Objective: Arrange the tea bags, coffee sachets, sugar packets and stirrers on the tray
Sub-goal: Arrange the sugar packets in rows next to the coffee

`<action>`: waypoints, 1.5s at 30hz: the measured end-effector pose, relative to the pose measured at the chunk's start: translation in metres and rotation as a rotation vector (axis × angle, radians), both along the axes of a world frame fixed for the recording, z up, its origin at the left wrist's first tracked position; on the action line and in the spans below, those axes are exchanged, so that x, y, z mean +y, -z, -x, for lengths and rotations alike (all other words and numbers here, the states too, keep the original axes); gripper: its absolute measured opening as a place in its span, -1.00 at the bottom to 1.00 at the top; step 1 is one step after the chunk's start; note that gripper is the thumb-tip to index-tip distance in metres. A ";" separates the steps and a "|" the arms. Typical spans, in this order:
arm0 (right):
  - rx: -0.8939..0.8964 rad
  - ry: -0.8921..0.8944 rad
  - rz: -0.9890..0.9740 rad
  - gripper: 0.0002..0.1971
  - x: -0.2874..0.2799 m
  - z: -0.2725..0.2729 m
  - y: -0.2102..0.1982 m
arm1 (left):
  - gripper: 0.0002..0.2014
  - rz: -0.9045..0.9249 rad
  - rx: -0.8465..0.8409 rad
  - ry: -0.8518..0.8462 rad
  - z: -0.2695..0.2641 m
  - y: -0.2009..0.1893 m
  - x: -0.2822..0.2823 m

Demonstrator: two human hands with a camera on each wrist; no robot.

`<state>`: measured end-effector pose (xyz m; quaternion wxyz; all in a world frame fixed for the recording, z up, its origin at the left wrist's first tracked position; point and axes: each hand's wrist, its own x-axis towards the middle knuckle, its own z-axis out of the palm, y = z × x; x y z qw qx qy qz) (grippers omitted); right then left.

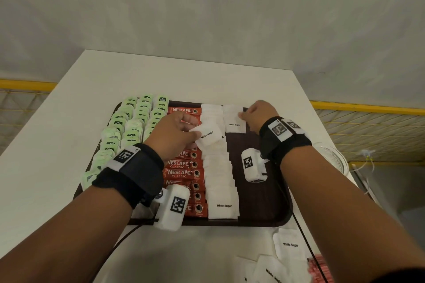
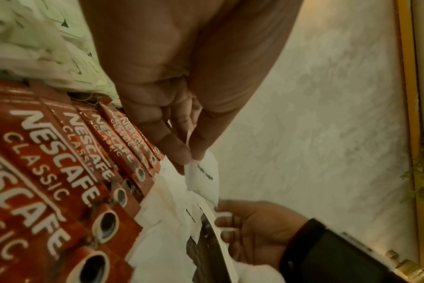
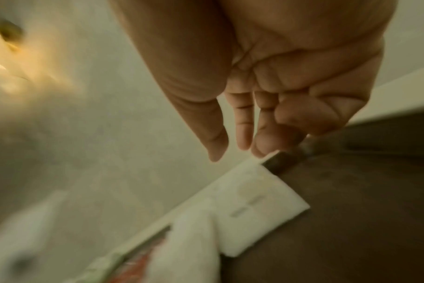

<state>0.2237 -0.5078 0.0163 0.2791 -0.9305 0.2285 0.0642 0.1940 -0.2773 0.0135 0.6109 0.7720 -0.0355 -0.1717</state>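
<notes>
A dark brown tray is seen on a white table, filled in columns from the left. Furthest left, pale green tea bags are laid in overlapping rows, some spilling past the tray's left rim. Beside them a column of red coffee sachets is stacked from the far rim to the near one. Over this column the left hand is held, and a white sugar packet is pinched between its thumb and fingertips, just above the column of sugar packets that runs next to the sachets. Further right, a second, short stack of sugar packets is set at the tray's far rim, and its right edge is touched by the fingertips of the right hand; in the right wrist view the fingers are seen nearly straight and nothing is gripped. The right part of the tray is left bare. Off the tray, at the near right of the table, loose sugar packets are scattered beside a bunch of pink sticks. A clear glass dish is partly seen behind the right forearm.
</notes>
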 end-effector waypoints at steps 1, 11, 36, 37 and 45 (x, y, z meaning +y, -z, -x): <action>-0.036 -0.064 -0.080 -0.68 0.007 0.005 -0.010 | -0.80 -0.012 -0.013 -0.001 -0.001 0.000 -0.001; -0.045 -0.169 -0.400 -0.90 0.020 0.014 -0.027 | -0.77 0.022 -0.088 -0.079 -0.002 -0.003 -0.002; -0.012 -0.204 0.183 -0.59 0.004 0.054 -0.033 | -0.93 -0.228 -0.168 0.250 0.048 -0.024 -0.003; -0.043 -0.241 0.154 -0.62 0.008 0.070 -0.042 | -0.92 -0.251 -0.172 0.297 0.056 -0.026 -0.003; 0.004 -0.427 0.064 -0.75 0.023 0.213 -0.051 | -0.90 -0.385 -0.201 0.601 0.125 -0.030 0.006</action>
